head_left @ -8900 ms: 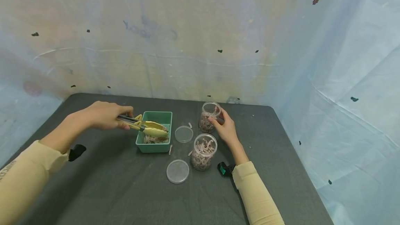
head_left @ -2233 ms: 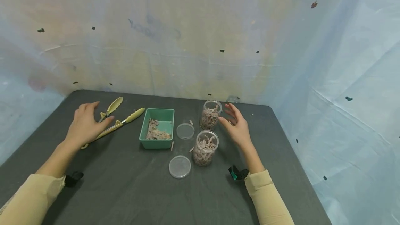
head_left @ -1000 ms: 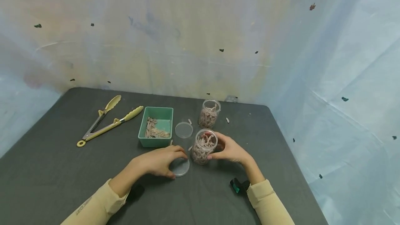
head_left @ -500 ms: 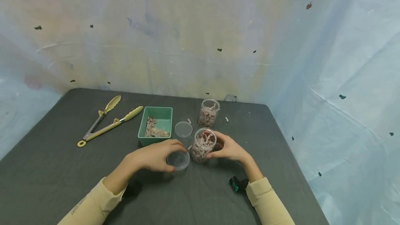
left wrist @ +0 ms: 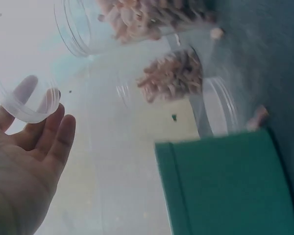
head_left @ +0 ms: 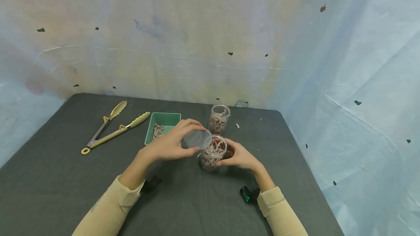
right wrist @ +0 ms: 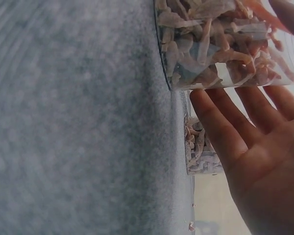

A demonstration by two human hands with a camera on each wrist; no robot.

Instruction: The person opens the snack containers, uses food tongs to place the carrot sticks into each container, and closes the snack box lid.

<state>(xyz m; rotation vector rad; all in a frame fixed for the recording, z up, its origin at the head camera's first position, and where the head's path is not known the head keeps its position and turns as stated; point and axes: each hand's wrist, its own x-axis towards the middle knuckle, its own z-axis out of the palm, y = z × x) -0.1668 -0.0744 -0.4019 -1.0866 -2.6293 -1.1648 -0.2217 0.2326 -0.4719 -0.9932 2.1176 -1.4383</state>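
My left hand (head_left: 172, 141) pinches a round clear lid (head_left: 198, 139) by its edge, thumb on the near side and fingers on the far side. The lid is raised and tilted, its right edge overlapping the near jar's mouth in the head view. That clear jar (head_left: 209, 160) stands uncapped, filled with thin pale-brown dried pieces. From the right, my right hand (head_left: 241, 155) holds it between thumb and fingers; in the right wrist view the fingers (right wrist: 225, 115) lie along its side. Behind it stands a second uncapped jar (head_left: 217, 122) of the same pieces.
Left of the jars is a green tray (head_left: 170, 117) with some pieces inside, partly covered by my left hand. Spread tongs (head_left: 113, 134) with yellow tips lie further left. Another clear lid (left wrist: 220, 105) shows beside the tray in the left wrist view. A stray piece (head_left: 237, 126) lies at right.
The tongs were let go on the left of the table. My right hand moved from the far jar to the near one. My left hand lifted the front lid up towards the near jar.
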